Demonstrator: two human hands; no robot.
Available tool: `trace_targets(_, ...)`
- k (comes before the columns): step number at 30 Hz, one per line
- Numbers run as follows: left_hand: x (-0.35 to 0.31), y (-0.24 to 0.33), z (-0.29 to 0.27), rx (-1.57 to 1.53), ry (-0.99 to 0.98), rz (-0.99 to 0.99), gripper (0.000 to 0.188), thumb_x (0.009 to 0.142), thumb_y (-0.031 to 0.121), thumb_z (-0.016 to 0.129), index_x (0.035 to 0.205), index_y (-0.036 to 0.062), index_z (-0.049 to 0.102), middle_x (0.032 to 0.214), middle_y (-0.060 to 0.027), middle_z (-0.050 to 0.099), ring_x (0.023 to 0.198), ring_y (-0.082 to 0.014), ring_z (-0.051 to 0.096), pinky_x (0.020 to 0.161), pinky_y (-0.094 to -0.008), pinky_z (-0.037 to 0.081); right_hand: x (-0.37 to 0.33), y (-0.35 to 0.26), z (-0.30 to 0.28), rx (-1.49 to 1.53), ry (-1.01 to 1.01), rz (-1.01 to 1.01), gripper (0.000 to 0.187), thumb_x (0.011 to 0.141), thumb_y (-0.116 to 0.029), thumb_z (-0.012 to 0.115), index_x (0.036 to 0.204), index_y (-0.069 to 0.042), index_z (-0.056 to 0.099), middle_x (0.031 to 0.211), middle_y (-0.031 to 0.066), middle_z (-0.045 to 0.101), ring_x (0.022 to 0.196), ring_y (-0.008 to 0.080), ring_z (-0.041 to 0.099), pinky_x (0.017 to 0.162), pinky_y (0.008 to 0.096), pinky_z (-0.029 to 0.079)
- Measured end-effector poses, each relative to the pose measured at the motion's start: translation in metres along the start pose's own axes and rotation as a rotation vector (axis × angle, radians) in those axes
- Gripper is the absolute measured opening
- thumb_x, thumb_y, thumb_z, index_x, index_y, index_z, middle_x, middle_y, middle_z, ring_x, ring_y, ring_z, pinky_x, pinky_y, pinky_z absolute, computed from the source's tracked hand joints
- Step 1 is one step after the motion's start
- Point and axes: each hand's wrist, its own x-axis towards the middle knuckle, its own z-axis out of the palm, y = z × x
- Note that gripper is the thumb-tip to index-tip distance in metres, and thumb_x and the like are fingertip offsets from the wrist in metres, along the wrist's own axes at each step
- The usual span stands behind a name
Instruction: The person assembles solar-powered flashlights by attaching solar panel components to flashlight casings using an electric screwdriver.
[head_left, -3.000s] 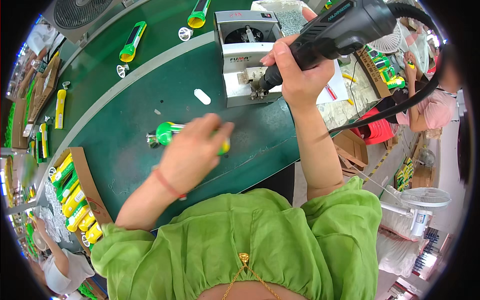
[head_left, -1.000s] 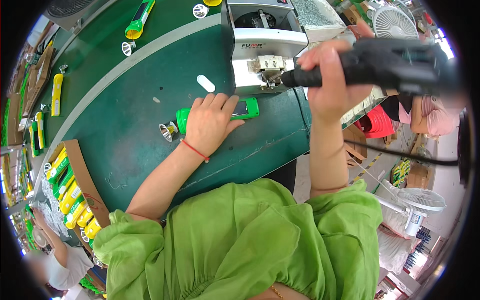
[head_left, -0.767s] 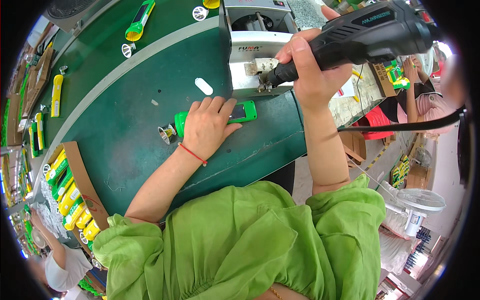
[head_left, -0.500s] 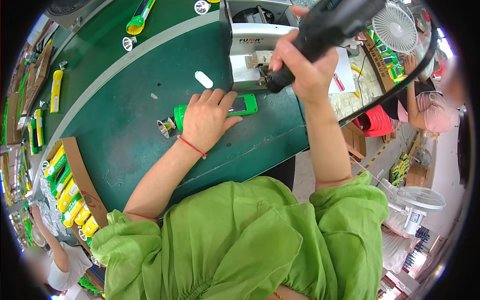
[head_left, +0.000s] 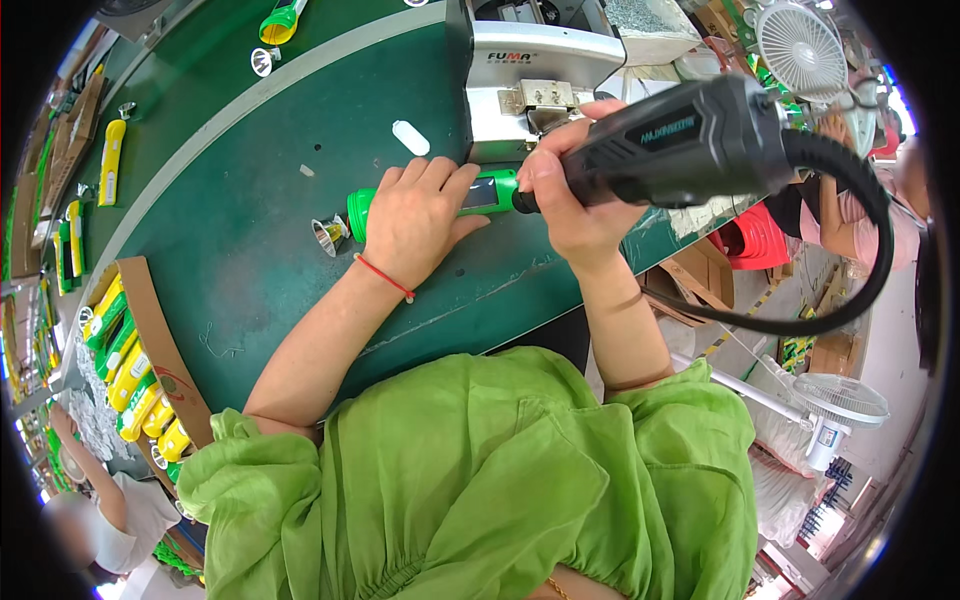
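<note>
My left hand (head_left: 412, 215) is wrapped over a green flashlight body (head_left: 362, 210) lying on the green table. A shiny cone-shaped reflector (head_left: 329, 236) sits at its left end. On the right end a dark rectangular panel shows past my fingers. My right hand (head_left: 580, 200) grips a black corded electric screwdriver (head_left: 680, 140), held level, with its nose against the flashlight's right end. The bit's tip is hidden there. A small white oval piece (head_left: 410, 138) lies beyond my left hand.
A metal machine (head_left: 530, 65) stands just beyond my right hand. At left, a cardboard box (head_left: 160, 340) holds several yellow and green flashlights. Another flashlight (head_left: 113, 165) and a loose reflector (head_left: 264, 61) lie across the table. The screwdriver's thick cord (head_left: 840, 310) loops at right. Co-workers sit at both sides.
My right hand has brought the electric screwdriver down and tilted it level, so its nose now meets the flashlight's right end. My left hand has stayed on the flashlight.
</note>
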Motion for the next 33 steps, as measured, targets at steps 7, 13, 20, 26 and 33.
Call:
trace_targets(7,-0.007,-0.005,-0.018,0.015,0.010,0.072,0.065,0.065,0.035,0.081,0.121,0.0124,0.060,0.109,-0.0065,0.061,0.096,-0.0252,0.060,0.079,-0.0352,0.046,0.001,0.000,0.003,0.042,0.051,0.052,0.050,0.081,0.011,0.057,0.124,0.002,0.033,0.076,0.0116,0.060,0.061,0.0160,0.058,0.060,0.0290,0.052)
trace_targets(13,-0.035,-0.063,-0.066,-0.290,-0.176,-0.025,0.068,0.062,0.019,0.085,0.125,0.0099,0.059,0.122,-0.0111,0.059,0.108,-0.0305,0.059,0.089,-0.0369,0.049,-0.001,-0.006,0.006,0.053,-0.040,0.057,0.051,0.082,0.011,0.057,0.124,-0.002,0.033,0.077,0.0105,0.059,0.063,0.0156,0.057,0.060,0.0274,0.051)
trace_targets(20,-0.048,-0.067,-0.057,-0.417,-0.119,-0.070,0.060,0.067,0.012,0.082,0.123,0.0112,0.060,0.118,-0.0084,0.061,0.092,-0.0273,0.064,0.077,-0.0349,0.055,-0.002,-0.008,0.010,0.185,0.028,0.159,0.051,0.083,0.009,0.058,0.125,-0.002,0.032,0.077,0.0104,0.059,0.064,0.0145,0.057,0.061,0.0264,0.050)
trace_targets(26,-0.051,-0.068,-0.052,-0.446,-0.051,-0.089,0.058,0.068,0.014,0.082,0.122,0.0104,0.061,0.117,-0.0082,0.061,0.091,-0.0271,0.064,0.076,-0.0344,0.055,-0.009,-0.004,0.005,-0.136,-0.031,0.073,0.051,0.082,0.012,0.056,0.125,-0.001,0.032,0.079,0.0099,0.059,0.064,0.0140,0.057,0.060,0.0266,0.050)
trace_targets(33,-0.038,-0.044,-0.029,-0.355,-0.033,-0.048,0.059,0.065,0.026,0.083,0.119,0.0133,0.063,0.110,-0.0065,0.063,0.088,-0.0259,0.063,0.077,-0.0361,0.051,0.048,-0.030,-0.018,0.350,0.270,0.070,0.060,0.084,0.001,0.055,0.136,0.005,0.025,0.068,0.0099,0.055,0.053,0.0172,0.055,0.060,0.0318,0.053)
